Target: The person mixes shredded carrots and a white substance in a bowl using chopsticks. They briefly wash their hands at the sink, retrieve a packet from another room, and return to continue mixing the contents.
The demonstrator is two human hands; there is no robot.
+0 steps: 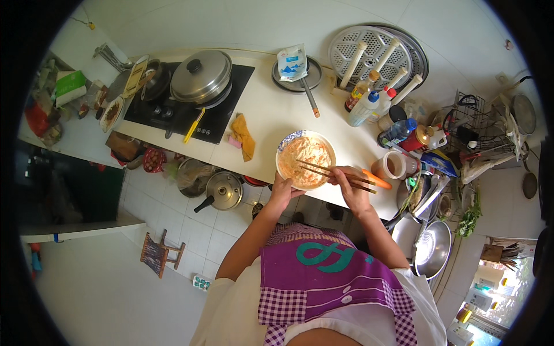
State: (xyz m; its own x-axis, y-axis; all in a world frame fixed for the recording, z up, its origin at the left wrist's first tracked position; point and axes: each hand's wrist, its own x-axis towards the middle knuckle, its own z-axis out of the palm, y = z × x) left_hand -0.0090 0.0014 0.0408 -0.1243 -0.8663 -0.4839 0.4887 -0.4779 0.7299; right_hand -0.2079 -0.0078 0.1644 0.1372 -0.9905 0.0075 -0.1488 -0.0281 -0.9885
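A white bowl with a blue-patterned inner rim (286,137) is at the counter's front edge, tilted a little towards me. My left hand (282,193) grips its near left rim, thumb on top. Inside lies a pale, wet batter-like mixture (298,151) flecked with orange shreds. My right hand (351,190) holds a pair of wooden chopsticks (318,168), their tips in the mixture. Close beyond that hand, a peeled carrot (377,180) lies on the counter. Whether the bowl's base rests on the counter is hidden.
A lidded steel pan (202,78) stands on the black cooktop (236,88), with a yellow-handled tool (194,125) near its front. An orange cloth (243,137) lies left of the bowl. Behind are a frying pan (314,97) under a packet (291,62), and bottles (363,108). A plastic tub (388,165) stands right.
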